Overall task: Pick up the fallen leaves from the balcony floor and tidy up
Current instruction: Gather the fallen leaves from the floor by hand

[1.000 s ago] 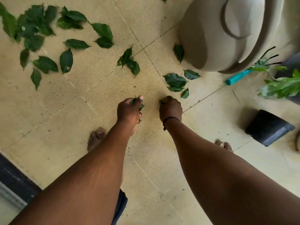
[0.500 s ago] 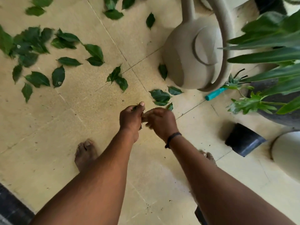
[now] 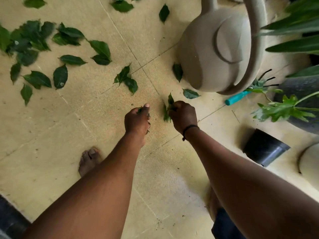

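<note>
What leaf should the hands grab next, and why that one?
Probably the leaf lying by the watering can. The right hand already grips a few leaves and sits nearest to that one, while the left hand is curled round its own bunch. It looks like the shortest reach; the big scatter lies farther left.

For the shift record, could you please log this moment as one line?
left hand: holds leaves | right hand: grips leaves | loose leaves: on floor
</note>
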